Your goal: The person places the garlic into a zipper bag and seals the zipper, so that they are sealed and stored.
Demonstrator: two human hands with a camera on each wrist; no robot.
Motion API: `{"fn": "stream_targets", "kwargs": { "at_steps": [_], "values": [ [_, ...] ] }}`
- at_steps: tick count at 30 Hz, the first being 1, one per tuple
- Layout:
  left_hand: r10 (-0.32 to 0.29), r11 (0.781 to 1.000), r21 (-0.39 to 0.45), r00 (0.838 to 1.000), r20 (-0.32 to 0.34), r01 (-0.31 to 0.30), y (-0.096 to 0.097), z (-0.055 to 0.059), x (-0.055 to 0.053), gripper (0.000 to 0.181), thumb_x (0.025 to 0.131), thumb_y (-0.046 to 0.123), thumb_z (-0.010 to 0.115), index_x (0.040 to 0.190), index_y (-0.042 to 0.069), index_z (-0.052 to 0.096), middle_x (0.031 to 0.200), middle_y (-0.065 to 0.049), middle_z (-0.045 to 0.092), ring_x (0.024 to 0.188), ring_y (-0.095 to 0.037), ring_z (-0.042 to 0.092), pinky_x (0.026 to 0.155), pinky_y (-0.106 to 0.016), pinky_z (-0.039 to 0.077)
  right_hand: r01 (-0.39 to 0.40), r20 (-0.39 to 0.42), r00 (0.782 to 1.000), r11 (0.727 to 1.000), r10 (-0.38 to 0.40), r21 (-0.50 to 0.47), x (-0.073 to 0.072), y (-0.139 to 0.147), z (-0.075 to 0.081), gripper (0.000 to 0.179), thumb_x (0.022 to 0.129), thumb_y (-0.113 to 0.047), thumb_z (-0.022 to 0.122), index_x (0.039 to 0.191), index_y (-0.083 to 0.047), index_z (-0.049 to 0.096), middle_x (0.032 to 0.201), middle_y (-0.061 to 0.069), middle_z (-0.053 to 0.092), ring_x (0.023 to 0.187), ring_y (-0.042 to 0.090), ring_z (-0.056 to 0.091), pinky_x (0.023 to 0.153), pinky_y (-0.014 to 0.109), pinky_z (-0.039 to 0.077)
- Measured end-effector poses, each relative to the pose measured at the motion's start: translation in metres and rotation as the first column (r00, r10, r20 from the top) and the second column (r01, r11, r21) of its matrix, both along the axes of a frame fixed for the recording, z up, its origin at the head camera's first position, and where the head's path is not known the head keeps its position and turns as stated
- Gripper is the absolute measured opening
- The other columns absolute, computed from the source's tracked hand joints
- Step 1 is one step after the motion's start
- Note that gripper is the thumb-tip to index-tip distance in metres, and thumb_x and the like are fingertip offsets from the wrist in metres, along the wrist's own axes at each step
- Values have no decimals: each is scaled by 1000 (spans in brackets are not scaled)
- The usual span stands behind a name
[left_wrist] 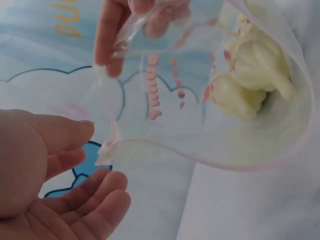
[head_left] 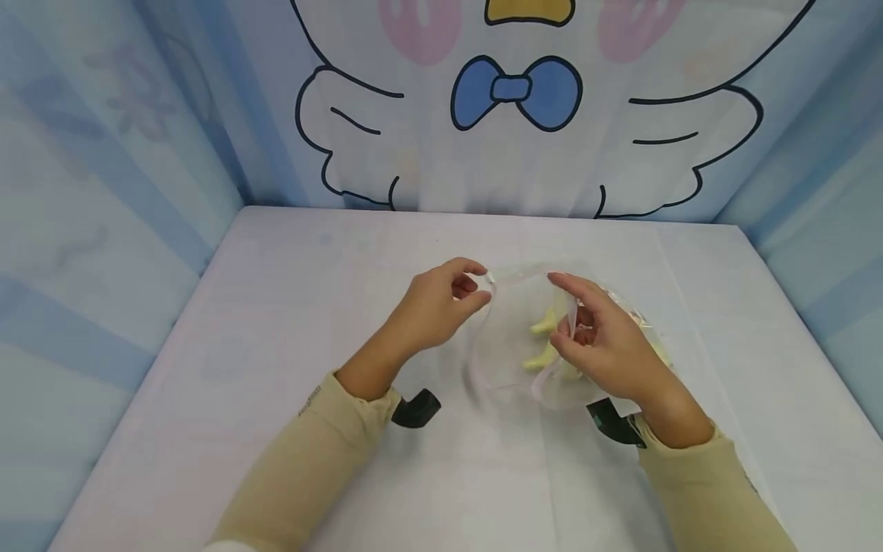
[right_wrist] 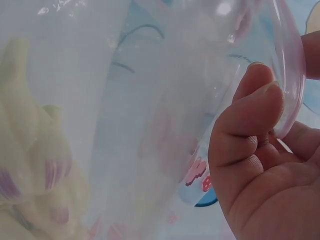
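Note:
A clear plastic bag [head_left: 510, 330] with a pink-edged mouth and pink printing lies spread between the hands. Inside it are several pale yellow garlic bulbs [left_wrist: 260, 65] with purplish streaks, also seen through the film in the right wrist view. My right hand [head_left: 603, 337] holds the bag's rim, with its fingers curled around the edge. At the other side of the mouth, my left hand [head_left: 441, 303] is beside the bag's corner, thumb and fingers apart. In the left wrist view a gap shows between that thumb and the fingers.
A white-covered table [head_left: 290, 307] lies under the bag. Behind it hangs a blue curtain [head_left: 441, 169] with a cartoon figure and a blue bow tie. More curtains [head_left: 103, 230] enclose the left and right sides.

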State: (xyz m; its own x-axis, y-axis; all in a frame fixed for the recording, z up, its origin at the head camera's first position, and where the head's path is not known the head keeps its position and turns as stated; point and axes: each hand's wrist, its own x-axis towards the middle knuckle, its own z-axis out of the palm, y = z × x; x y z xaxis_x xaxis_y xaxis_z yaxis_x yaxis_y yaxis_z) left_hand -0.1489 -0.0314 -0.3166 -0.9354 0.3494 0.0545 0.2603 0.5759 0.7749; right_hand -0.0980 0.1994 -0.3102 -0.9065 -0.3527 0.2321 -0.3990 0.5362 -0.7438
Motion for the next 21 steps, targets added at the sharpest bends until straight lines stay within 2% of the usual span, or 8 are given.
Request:
{"fn": "stream_targets", "kwargs": {
  "at_steps": [2,5,8,11,14,17,21],
  "values": [
    [-1,1000,-21,1000,16,2,-1,-2,-7,37,88,36,54,123,24,51,101,8,57,91,-6,53,72,-25,46,-14,8,1000,1000,14,-11,1,-1,2,64,80,6,60,136,-13,35,119,2,39,67,14,44,54,21,42],
    [-34,998,-42,997,69,37,2,-4,-15,37,92,40,45,126,26,48,102,7,58,90,-6,54,72,-28,46,-24,25,999,1000,25,-12,6,-6,10,60,82,6,57,136,-9,35,119,4,39,68,15,45,57,21,44],
    [-58,997,-46,994,96,63,6,-5,-20,36,94,39,39,124,22,51,98,7,59,87,-5,55,72,-29,45,-23,34,999,1000,23,-5,10,-10,14,59,82,7,56,135,-7,35,118,4,39,68,16,45,59,21,44],
    [-49,998,-38,994,95,52,9,-7,-22,35,96,36,38,120,17,55,95,7,60,86,-4,56,73,-29,45,-16,31,999,1000,16,-12,8,-9,6,63,80,3,62,135,-10,36,114,1,41,67,15,45,56,22,44],
    [-12,1000,-11,996,93,13,12,-9,-24,34,96,34,39,116,14,59,91,8,62,85,-4,57,71,-28,45,3,19,1000,1000,-3,-12,3,-5,-5,68,76,-3,69,135,-15,37,113,-2,42,66,14,46,53,22,43],
    [42,998,50,993,114,-48,12,-11,-25,33,94,33,42,113,14,61,86,8,63,81,-6,57,68,-27,46,24,0,1000,1000,-24,6,0,-3,-11,69,75,-6,71,135,-16,37,116,-2,41,65,13,46,53,21,42],
    [125,979,141,980,155,-147,12,-14,-28,30,93,32,46,113,15,62,84,8,63,79,-6,58,70,-25,47,41,-29,999,997,-39,59,-1,-1,-15,63,77,0,66,133,-14,41,129,2,35,66,12,45,56,20,43]
  ]
}}
